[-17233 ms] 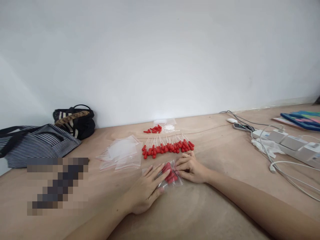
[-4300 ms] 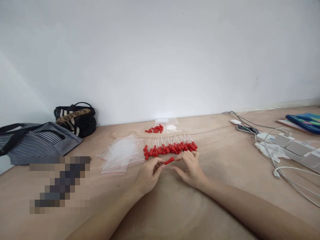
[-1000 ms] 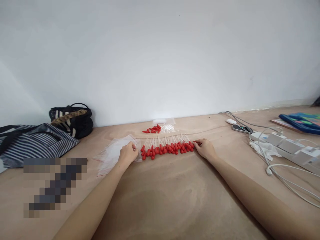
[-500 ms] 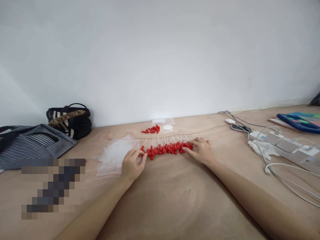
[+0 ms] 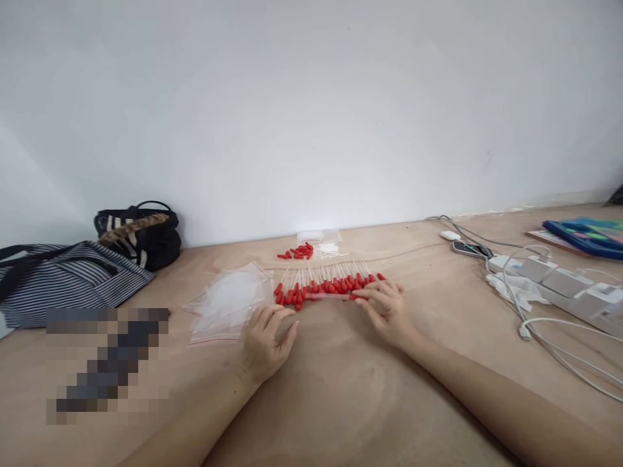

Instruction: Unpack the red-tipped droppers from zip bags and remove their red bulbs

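A row of thin pale sticks with red bulb-like caps (image 5: 335, 285) lies side by side on the wooden table, caps toward me. My right hand (image 5: 387, 311) pinches one red-capped stick (image 5: 328, 296) by its red end and holds it sideways along the front of the row. To the left of that stick, my left hand (image 5: 267, 337) is open with curled fingers apart, nothing in it. Clear zip bags (image 5: 224, 301) are spread just beyond my left hand.
Loose red caps (image 5: 296, 251) and a clear packet (image 5: 324, 243) lie behind the row. A striped bag (image 5: 73, 282) and a black bag (image 5: 141, 237) stand left. On the right are a power strip (image 5: 559, 285), cables, a tissue (image 5: 516, 292) and a blue-framed item (image 5: 584, 237).
My right hand has drawn one red-capped stick out in front of the row and turned it sideways. My left hand has come off the row's left end, back toward me, and opened.
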A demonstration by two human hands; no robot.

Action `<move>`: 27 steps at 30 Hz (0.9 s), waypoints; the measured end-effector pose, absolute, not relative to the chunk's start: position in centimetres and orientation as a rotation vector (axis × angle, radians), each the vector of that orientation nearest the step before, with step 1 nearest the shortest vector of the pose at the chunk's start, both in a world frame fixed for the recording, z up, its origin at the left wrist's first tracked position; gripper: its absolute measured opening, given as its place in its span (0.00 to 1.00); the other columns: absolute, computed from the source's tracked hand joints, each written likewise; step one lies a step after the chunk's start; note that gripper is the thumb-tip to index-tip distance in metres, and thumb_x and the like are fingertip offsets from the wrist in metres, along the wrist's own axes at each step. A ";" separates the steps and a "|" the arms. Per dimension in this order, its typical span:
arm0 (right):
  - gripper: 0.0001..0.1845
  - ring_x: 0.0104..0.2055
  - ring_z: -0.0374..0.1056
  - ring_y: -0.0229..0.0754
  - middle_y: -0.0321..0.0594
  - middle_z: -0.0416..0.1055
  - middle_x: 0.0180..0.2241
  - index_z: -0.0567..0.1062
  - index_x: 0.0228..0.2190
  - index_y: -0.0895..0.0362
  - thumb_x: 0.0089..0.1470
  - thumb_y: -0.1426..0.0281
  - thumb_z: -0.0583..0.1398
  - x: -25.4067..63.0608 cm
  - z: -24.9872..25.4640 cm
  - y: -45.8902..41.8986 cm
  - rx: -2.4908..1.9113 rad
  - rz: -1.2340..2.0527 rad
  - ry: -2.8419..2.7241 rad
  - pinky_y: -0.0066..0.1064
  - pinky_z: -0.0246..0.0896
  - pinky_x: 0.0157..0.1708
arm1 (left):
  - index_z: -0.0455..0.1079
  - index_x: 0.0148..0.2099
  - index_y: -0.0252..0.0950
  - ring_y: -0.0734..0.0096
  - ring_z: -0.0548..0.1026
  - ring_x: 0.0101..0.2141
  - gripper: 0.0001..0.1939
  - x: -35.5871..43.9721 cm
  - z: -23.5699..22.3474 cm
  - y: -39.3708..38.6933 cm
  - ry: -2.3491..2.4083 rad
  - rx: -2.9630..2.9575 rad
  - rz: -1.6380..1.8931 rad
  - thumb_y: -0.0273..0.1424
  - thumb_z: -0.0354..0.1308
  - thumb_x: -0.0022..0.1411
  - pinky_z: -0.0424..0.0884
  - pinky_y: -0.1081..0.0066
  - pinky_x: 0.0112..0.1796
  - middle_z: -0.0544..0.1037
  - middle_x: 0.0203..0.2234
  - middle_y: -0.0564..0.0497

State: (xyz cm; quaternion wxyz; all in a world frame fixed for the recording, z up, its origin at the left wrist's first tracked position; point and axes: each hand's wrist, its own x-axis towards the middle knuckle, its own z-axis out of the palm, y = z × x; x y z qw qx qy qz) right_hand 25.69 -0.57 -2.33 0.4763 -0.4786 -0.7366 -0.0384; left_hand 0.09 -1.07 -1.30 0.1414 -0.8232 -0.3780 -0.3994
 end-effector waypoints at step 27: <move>0.08 0.30 0.57 0.35 0.31 0.67 0.18 0.75 0.28 0.50 0.53 0.64 0.56 21.9 -3.9 -1.8 -0.883 -0.301 -2.174 0.40 0.36 0.43 | 0.67 0.29 0.37 0.73 0.65 0.25 0.11 2.6 -2.3 -2.0 -0.984 -2.611 -0.800 0.28 0.47 0.61 0.53 0.67 0.33 0.72 0.21 0.54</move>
